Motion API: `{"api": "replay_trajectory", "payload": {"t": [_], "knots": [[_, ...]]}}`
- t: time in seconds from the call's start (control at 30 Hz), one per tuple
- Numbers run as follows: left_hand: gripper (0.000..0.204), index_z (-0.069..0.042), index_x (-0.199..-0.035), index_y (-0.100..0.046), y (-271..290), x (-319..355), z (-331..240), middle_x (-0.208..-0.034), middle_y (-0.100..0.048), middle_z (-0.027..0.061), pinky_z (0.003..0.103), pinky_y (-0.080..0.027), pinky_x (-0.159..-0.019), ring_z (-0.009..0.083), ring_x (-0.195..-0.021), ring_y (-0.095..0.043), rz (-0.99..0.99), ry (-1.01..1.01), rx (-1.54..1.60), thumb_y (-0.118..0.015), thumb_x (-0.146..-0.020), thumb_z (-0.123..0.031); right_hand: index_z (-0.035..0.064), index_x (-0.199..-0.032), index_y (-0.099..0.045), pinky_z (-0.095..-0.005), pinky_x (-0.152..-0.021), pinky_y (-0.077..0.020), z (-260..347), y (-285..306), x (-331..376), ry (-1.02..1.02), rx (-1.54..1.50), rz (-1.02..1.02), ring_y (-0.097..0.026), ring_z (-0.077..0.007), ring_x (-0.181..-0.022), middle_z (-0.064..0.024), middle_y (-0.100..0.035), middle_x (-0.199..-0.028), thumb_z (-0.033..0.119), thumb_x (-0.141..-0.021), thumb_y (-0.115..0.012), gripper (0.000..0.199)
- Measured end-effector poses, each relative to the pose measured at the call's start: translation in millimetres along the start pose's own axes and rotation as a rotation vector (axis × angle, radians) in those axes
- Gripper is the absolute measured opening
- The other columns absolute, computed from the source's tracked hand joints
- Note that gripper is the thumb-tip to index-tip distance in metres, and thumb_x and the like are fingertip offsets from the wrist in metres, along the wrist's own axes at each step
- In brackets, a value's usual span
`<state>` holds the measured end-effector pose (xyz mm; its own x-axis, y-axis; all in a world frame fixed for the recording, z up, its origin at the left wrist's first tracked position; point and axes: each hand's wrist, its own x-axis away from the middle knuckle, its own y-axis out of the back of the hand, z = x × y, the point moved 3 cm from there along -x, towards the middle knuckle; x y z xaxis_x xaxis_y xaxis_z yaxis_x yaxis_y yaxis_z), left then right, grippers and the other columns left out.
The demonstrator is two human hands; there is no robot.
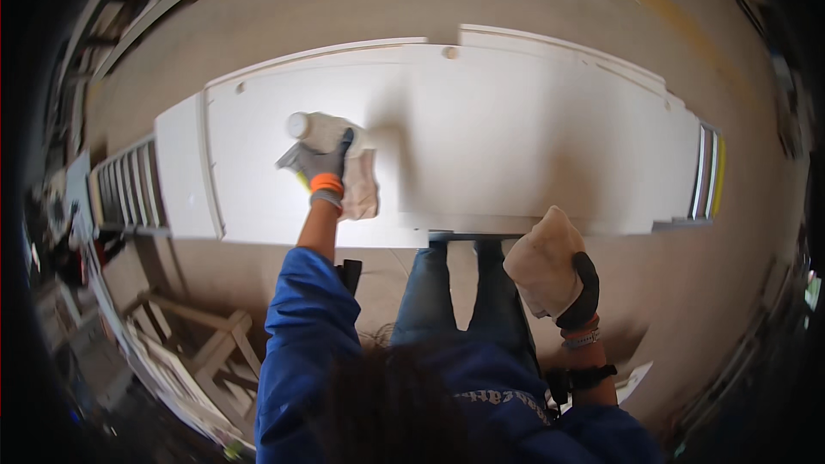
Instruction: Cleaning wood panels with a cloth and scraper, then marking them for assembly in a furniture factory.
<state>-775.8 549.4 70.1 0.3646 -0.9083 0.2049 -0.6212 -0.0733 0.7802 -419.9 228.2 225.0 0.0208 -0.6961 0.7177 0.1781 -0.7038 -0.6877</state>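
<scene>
My left hand [320, 161], in a grey glove with an orange cuff, is closed around a whitish bottle [331, 132] above the left part of a white panel [249, 137]. The bottle is tilted, its round white cap pointing left. Beside the wrist a beige cloth [366, 193] shows; whether the hand also holds it, I cannot tell. My right hand [584, 292], in a dark glove, grips a bunched beige cloth [543, 266] off the panel's near edge, at the right. A second white panel [507, 137] adjoins the first.
Roller conveyor ends show at the left [133, 187] and right [708, 172] of the panels. My legs [455, 288] stand at the near edge. A wooden frame [219, 339] is at the lower left. Stacked boards and racks [129, 30] line the far left.
</scene>
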Motion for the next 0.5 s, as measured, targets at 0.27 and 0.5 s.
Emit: {"api": "replay_trajectory", "payload": {"t": [0.27, 0.5], "knots": [[0.032, 0.006, -0.112, -0.063, -97, -51, 57, -0.107, -0.067, 0.0111, 0.029, -0.055, -0.085, 0.0187, -0.09, -0.063, 0.032, -0.114, 0.201, -0.071, -0.088, -0.013, -0.0015, -0.146, -0.035, -0.0507, -0.11, -0.0398, 7, 54, 35, 0.203, -0.128, -0.15, -0.049, -0.039, -0.13, -0.0232, -0.048, -0.142, 0.036, -0.095, -0.054, 0.066], [0.073, 0.015, -0.121, -0.052, -94, -27, 146, -0.098, -0.068, 0.02, 0.037, -0.054, -0.071, 0.0227, -0.082, -0.061, 0.265, 0.362, -0.063, -0.084, -0.074, -0.031, -0.0014, -0.147, -0.032, -0.0475, -0.109, -0.0417, 33, 93, 20, 0.289, -0.322, -0.015, -0.047, -0.0368, -0.132, -0.022, -0.045, -0.145, 0.039, -0.097, -0.05, 0.067]]}}
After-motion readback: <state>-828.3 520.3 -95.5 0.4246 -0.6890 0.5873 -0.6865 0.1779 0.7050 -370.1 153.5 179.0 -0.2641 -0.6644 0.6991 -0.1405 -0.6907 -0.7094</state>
